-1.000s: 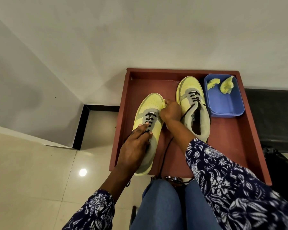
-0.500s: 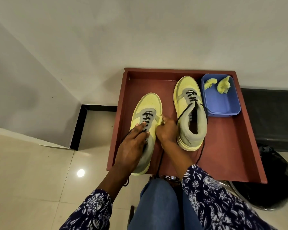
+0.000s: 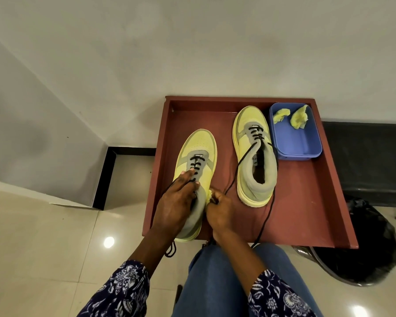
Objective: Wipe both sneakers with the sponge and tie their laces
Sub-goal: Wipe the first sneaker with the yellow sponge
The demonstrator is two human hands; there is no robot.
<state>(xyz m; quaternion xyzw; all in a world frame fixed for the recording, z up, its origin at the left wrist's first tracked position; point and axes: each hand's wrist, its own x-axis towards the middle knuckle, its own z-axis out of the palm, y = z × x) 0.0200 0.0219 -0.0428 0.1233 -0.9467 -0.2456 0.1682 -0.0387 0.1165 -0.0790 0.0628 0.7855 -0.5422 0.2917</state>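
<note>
Two yellow and grey sneakers with black laces stand on a red-brown tray [image 3: 306, 213]. My left hand [image 3: 177, 202] grips the top of the left sneaker [image 3: 198, 147] over its tongue and collar. My right hand [image 3: 218, 210] presses a small yellow sponge piece [image 3: 209, 195] against that sneaker's right side near the heel. The right sneaker [image 3: 249, 133] stands untouched, its loose laces [image 3: 264, 223] trailing over the tray's near edge.
A blue tub [image 3: 293, 143] with two yellow sponge scraps [image 3: 300, 117] sits at the tray's far right corner. A bin with a black bag [image 3: 370, 248] stands right of the tray. My knees in jeans [image 3: 215, 282] are below the tray. White walls close the back and left.
My right hand has slid the sponge back along the left sneaker's right side, from the toe toward the heel. My left hand has kept its hold on the shoe.
</note>
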